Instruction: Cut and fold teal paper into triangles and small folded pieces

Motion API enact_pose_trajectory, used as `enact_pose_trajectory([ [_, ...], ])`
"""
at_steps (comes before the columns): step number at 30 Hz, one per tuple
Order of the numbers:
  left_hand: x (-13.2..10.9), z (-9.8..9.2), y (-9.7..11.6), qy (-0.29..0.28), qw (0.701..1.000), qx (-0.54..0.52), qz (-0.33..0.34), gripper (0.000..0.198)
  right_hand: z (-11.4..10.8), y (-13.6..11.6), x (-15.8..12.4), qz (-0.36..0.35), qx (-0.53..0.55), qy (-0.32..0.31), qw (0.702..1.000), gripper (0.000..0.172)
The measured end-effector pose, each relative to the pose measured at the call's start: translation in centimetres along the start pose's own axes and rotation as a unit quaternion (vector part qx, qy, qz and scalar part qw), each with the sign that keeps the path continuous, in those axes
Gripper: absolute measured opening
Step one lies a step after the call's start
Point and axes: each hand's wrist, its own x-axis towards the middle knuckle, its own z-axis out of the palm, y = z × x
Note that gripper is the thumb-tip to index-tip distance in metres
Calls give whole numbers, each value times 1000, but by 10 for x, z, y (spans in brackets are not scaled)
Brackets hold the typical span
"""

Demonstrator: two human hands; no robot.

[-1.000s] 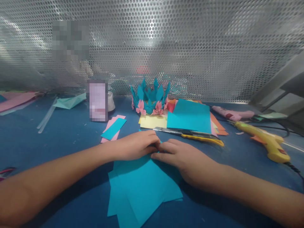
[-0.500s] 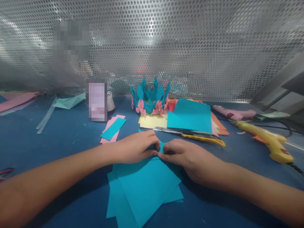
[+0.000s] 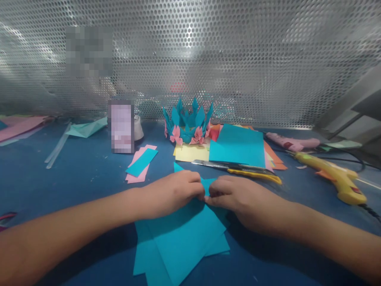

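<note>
Two hands meet at the far corner of the top teal sheet [image 3: 184, 234]; the left hand [image 3: 172, 192] and the right hand [image 3: 238, 198] both pinch it with fingers closed on the paper. The sheet lies on a loose teal pile [image 3: 142, 254] on the blue table [image 3: 74, 171]. Just behind the hands lies a yellow cutter [image 3: 238, 167], and farther back stands a paper crown [image 3: 188, 121].

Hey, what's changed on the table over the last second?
The left hand and right hand slid slightly toward the person, fingers curling to pinch the top teal sheet; more of its far corner shows beyond them. The paper crown, knife and glue gun stayed put.
</note>
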Motion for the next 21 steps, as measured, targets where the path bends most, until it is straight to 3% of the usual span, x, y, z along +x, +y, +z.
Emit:
enact_pose_trajectory([
  [8, -2, -9, -4, -26, 999, -21, 12, 20, -7, -3, -5, 61, -96, -43, 993, 30],
  [15, -3, -8, -8, -15, 999, -15, 32, 23, -15, 0, -2, 110, -81, -98, 986, 28],
  [18, -3, -8, -7, -10, 999, -10, 33, 19, -12, 6, -5, 109, -91, -57, 988, 24],
  [21, -4, -7, -6, -6, 999, -13, 30, 18, -11, 12, -7, 106, -108, 32, 988, 26],
])
